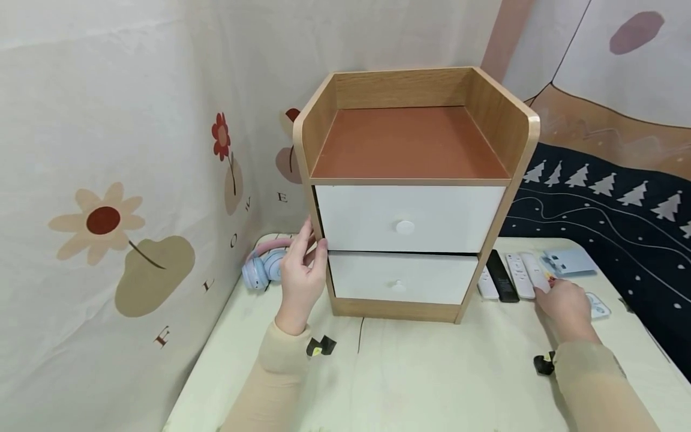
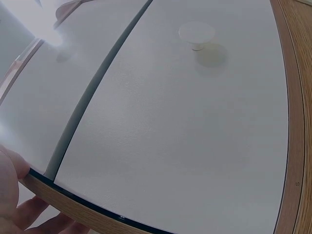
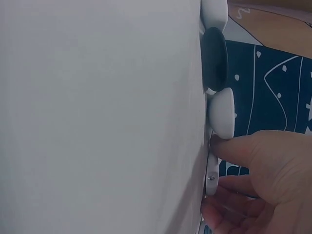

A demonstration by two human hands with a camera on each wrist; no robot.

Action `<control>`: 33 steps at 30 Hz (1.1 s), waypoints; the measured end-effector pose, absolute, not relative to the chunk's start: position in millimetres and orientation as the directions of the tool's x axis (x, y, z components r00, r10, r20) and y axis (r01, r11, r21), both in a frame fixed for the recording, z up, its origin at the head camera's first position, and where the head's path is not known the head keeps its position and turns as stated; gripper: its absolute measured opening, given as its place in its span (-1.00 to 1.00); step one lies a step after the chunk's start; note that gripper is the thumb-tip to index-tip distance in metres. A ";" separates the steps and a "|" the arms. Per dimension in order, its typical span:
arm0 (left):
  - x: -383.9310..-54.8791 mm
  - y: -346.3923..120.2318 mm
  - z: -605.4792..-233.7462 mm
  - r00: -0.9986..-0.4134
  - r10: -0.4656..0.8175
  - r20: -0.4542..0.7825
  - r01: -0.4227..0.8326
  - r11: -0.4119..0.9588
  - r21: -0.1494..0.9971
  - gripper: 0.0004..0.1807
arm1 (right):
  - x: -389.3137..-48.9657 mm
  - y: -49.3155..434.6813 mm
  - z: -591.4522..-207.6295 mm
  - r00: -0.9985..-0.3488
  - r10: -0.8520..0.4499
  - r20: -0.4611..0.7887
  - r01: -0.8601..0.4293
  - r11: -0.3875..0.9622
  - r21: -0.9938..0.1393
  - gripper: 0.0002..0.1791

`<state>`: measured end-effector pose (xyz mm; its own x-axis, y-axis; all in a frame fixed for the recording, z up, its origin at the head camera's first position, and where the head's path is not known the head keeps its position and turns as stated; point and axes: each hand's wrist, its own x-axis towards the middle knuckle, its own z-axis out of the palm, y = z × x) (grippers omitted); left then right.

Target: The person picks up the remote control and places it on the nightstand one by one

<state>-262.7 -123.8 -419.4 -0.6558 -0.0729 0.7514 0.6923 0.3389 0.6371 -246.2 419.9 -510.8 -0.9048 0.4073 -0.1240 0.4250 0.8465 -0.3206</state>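
Observation:
A wood-trimmed cabinet stands upright on the table, with a white upper drawer and a white lower drawer, each with a round knob. My left hand holds its left side edge, thumb at the front and fingers along the outer side; the left wrist view shows those fingers against the side panel. Over to the right, my right hand pinches a slim white remote control lying on the table. In the right wrist view, thumb and fingers sit on either side of that remote.
Beside the held remote lie another white remote, a black remote and a white one close to the cabinet. A light-blue flat item lies behind my right hand. Blue-and-pink headphones rest left of the cabinet, near the fabric wall.

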 end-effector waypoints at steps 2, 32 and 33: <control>-262.4 -123.8 -419.0 -0.656 -0.076 0.751 0.691 0.342 0.637 -0.38 | -246.5 419.7 -509.5 -0.901 0.412 -0.134 0.432 0.837 -0.335 -0.40; -261.8 -122.7 -417.7 -0.645 -0.072 0.761 0.692 0.367 0.622 -0.38 | -216.0 406.7 -476.0 -0.860 0.482 0.164 0.379 0.821 -0.426 -0.28; -261.9 -122.9 -417.3 -0.644 -0.073 0.762 0.692 0.370 0.620 -0.38 | -212.4 403.1 -470.3 -0.853 0.483 0.199 0.367 0.825 -0.430 -0.29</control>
